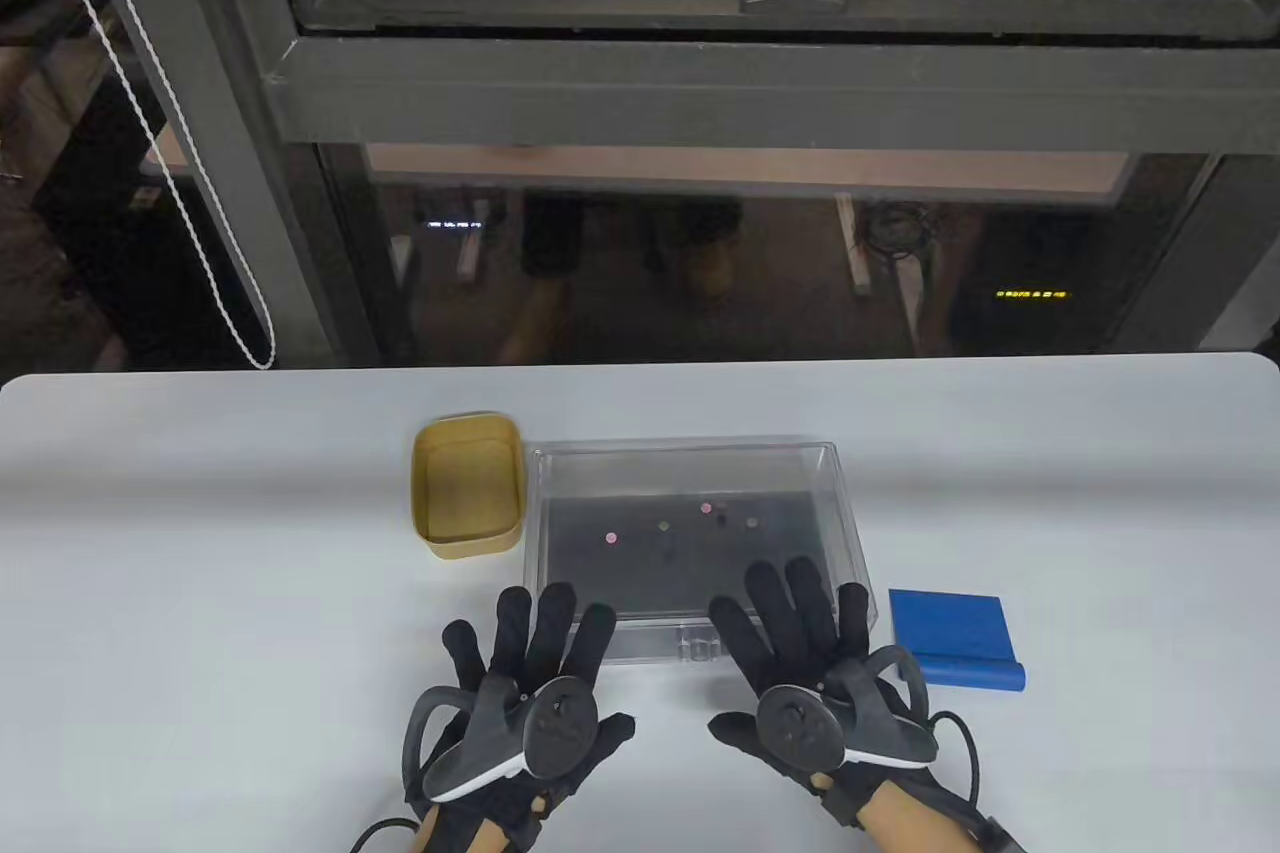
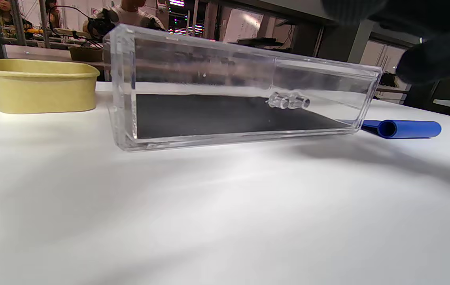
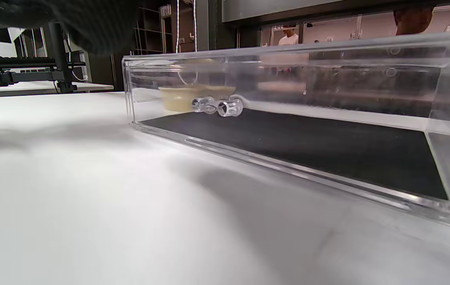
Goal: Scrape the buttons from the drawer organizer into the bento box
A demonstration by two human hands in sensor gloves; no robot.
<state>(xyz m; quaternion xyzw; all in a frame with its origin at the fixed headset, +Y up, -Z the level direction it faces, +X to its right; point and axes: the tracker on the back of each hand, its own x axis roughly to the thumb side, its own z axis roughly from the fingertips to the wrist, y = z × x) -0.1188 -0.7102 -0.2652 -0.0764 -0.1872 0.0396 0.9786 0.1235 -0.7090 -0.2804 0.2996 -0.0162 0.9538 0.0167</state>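
A clear acrylic drawer organizer (image 1: 560, 483) with a black floor stands mid-table; several small buttons (image 1: 706, 508) lie on that floor. It also shows in the left wrist view (image 2: 126, 87) and the right wrist view (image 3: 438, 107). A tan bento box (image 1: 468, 487) sits touching its left side, and shows in the left wrist view (image 2: 39, 85). A blue scraper (image 1: 955, 638) lies to the organizer's right. My left hand (image 1: 535, 638) lies flat and spread, empty, at the organizer's near left corner. My right hand (image 1: 795, 618) lies flat and spread, empty, fingers over the near right edge.
The white table (image 1: 200, 593) ends at a rounded far edge before a dark window frame. The scraper's rolled handle shows in the left wrist view (image 2: 403, 129). The organizer's clear knob handle (image 1: 700, 645) faces me between my hands.
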